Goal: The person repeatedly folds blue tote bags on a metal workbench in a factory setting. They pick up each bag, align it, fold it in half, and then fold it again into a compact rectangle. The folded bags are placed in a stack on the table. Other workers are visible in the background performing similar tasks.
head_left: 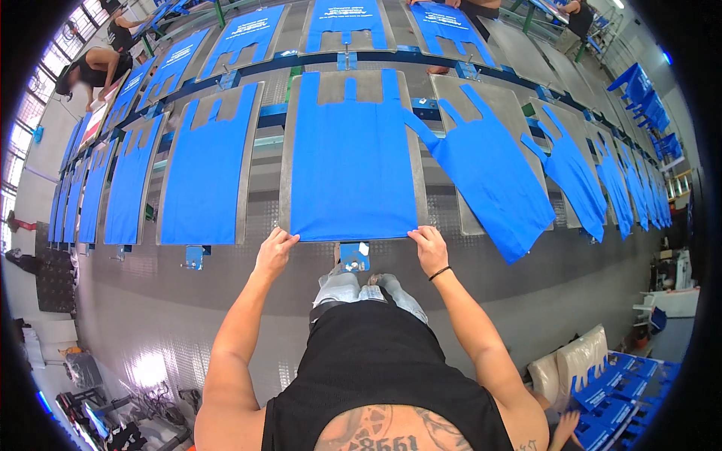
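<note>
A plain blue fabric bag with cut-out handles lies flat on a grey board straight in front of me. My left hand pinches its near left corner, and my right hand pinches the near right corner. Between them the bag's near edge is drawn straight. To the right, another blue bag lies askew across its board, one handle reaching toward the middle bag. On the left, a blue bag rests squarely on its own board.
Boards with blue bags run left and right, bordered by a blue metal rail. Printed bags lie on the far row. A person bends over at the far left. Stacked printed bags and another person's hand are at the lower right.
</note>
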Motion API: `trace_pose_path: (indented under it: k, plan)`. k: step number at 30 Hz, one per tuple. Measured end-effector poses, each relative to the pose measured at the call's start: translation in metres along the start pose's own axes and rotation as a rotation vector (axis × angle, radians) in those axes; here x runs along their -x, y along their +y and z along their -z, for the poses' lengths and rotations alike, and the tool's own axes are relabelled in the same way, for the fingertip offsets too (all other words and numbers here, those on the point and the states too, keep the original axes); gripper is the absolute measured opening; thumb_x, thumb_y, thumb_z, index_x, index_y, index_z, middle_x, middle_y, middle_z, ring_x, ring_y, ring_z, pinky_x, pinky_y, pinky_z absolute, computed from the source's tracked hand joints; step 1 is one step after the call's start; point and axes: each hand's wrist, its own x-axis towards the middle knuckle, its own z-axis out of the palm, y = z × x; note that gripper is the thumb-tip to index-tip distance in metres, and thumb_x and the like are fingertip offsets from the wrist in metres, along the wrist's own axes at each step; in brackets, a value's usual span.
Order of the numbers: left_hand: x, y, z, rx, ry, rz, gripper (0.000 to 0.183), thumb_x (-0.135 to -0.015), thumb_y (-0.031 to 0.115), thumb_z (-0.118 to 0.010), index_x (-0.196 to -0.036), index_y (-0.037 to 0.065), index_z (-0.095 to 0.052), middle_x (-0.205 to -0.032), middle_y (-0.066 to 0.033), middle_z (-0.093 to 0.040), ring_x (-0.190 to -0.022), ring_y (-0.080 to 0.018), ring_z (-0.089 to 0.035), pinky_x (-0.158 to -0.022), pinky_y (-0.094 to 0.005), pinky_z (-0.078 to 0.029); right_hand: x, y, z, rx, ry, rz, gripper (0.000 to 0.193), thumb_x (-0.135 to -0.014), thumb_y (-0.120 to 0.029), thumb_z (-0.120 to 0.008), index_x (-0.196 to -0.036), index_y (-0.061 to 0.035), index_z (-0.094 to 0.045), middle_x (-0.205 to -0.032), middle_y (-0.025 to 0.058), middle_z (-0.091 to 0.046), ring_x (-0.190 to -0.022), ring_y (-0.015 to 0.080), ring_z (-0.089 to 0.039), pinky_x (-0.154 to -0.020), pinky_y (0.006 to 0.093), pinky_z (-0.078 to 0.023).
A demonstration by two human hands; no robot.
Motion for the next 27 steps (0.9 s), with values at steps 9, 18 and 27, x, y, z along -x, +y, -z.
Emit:
trace_pose_path:
  k: [9, 18, 27]
  plan:
    - [0.005, -0.006, -0.003, 0.003, -0.006, -0.076, 0.042, -0.072, -0.006, -0.069, -0.112, 0.005, -0.077, -0.096, -0.0068, -0.067, -0.101, -0.0281, -0.064, -0.094, -0.0407, -0.058, 0.003, -0.001, 0.004, 0.003, -0.035, 0.003, 0.022, -0.084, 0.001, -0.067, -0.102, -0.0075, -0.075, -0.102, 0.0098, -0.07, -0.109, 0.0313, -0.068, -0.094, 0.0425, -0.056]
    - [-0.079, 0.044, -0.022, 0.083, 0.048, 0.076, 0.042, -0.093, 0.024, -0.07, -0.134, 0.011, -0.068, -0.138, -0.0129, -0.063, -0.138, -0.0375, -0.052, -0.122, -0.0606, -0.031, -0.057, -0.047, -0.015, 0.0, -0.151, -0.161, 0.037, -0.093, -0.022, -0.067, -0.128, -0.0105, -0.068, -0.137, 0.0148, -0.06, -0.142, 0.0397, -0.046, -0.119, 0.0558, -0.035]
    - [-0.133, 0.027, -0.064, -0.133, -0.184, 0.368, 0.074, -0.104, 0.049, -0.054, -0.16, 0.005, -0.037, -0.17, -0.0177, -0.031, -0.159, -0.0348, -0.024, -0.124, -0.07, -0.01, -0.048, -0.042, -0.04, 0.302, -0.429, -0.341, 0.09, -0.097, -0.066, -0.053, -0.166, -0.0127, -0.031, -0.174, 0.0157, -0.019, -0.16, 0.0453, -0.012, -0.122, 0.0726, -0.008]
